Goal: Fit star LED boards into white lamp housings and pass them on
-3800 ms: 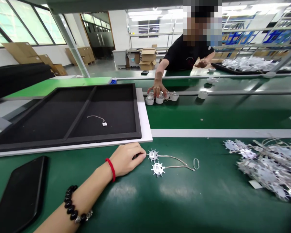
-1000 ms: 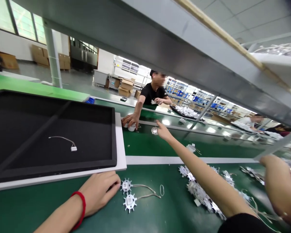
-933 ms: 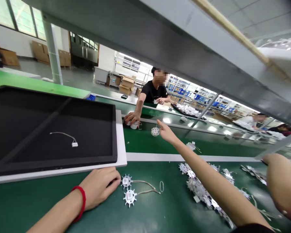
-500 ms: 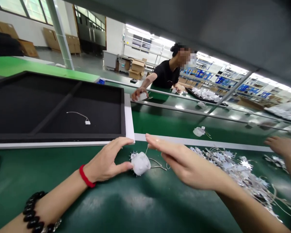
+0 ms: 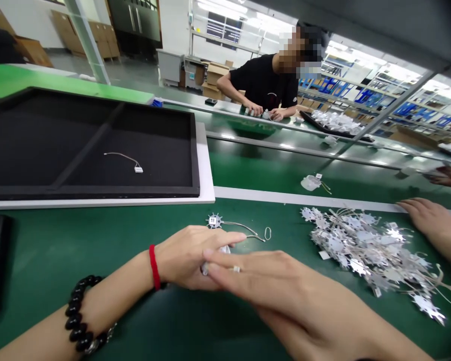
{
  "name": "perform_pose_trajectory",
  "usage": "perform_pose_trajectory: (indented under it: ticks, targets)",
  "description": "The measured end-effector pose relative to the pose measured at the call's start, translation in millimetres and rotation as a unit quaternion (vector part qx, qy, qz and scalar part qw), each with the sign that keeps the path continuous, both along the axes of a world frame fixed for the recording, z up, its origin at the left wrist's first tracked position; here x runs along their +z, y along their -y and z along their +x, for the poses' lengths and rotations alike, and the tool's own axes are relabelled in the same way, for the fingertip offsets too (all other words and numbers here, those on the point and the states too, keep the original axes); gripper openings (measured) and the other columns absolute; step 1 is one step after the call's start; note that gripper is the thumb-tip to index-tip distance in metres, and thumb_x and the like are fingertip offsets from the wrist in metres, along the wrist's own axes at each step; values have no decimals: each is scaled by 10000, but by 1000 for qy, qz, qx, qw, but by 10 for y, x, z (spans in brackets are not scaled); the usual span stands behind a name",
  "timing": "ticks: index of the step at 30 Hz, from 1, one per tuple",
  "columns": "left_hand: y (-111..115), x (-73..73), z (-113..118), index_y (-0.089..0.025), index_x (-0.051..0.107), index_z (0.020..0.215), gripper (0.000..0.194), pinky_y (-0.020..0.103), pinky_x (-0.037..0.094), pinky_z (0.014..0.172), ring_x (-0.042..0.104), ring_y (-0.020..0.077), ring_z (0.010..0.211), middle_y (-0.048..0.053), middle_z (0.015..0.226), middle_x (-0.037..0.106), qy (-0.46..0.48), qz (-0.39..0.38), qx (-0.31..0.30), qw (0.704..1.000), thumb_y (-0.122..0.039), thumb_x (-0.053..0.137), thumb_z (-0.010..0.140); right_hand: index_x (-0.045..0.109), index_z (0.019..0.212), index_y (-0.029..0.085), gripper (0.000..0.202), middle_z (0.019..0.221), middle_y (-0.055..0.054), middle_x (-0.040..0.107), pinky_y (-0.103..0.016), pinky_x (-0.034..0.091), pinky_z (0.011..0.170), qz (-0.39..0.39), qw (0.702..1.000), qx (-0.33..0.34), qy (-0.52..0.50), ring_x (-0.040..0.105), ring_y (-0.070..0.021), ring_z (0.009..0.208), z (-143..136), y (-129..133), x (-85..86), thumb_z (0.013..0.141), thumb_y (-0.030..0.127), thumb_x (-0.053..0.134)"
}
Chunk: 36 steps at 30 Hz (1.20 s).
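My left hand, with a red cord on its wrist, curls around a translucent plastic cover, mostly hidden by fingers. My right hand meets it there, thumb and fingers pressed together at the cover. A small white piece shows between the right fingers; what else they grip is hidden. Just beyond both hands, a star-shaped metal plate with a square printed code lies flat on the green bench. Its thin wires trail right, beside a small pale loop.
A pile of star-shaped plates with wires lies right, near another person's hand. A black tray at left holds one wired white connector. Another translucent cover lies beyond the white strip. A co-worker works opposite.
The translucent cover has come off the star-shaped plate into my left hand. My right hand has moved in to meet it. The co-worker opposite has drawn back the outstretched arm.
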State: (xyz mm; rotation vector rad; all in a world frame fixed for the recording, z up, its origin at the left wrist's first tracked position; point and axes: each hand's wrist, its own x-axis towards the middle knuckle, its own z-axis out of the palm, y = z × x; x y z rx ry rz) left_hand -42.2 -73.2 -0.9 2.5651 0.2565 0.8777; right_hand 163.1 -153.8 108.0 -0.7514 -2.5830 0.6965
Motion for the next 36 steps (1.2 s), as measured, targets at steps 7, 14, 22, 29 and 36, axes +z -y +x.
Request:
perform_pose_trajectory:
  ticks: [7,14,22,29,36]
  targets:
    - [24,18,15,-253,471,1316,337,301,594,685,660,221,975,91,1193,534,35,6,201,979,-338,572,1006,492,1437,32,501,1490,-170,519,-320,357,1204,138,990,-14,-2,372,-184,1475,-211,114,-453,940,78,453]
    - [25,57,68,-221,489,1266,383,359,589,907,610,235,1084,85,1190,481,101,-2,237,966,-225,677,933,500,1395,-36,482,1485,-212,522,-343,300,1232,183,983,-3,-21,288,-225,1513,-355,109,-710,941,126,494]
    - [85,114,89,-236,575,1164,299,311,604,846,664,236,1092,85,1275,600,111,-31,234,965,-347,717,925,480,1390,-34,452,1513,-234,476,-359,257,1243,208,977,4,-54,142,-256,1535,-387,88,-746,1029,233,434]
    - [83,46,108,-243,638,1040,182,263,596,705,654,204,969,58,1184,528,92,-73,266,957,-303,720,889,379,1461,-8,497,1503,-233,496,-292,310,1215,186,977,-35,-102,171,-170,1539,-309,88,-722,1029,236,414]
    - [61,46,129,-204,488,1360,511,361,506,1044,521,251,1292,129,1426,432,85,-77,246,963,-97,596,872,167,1599,124,674,1577,-176,415,-317,370,1190,115,980,-88,-135,324,-173,1500,-204,116,-675,1006,240,465]
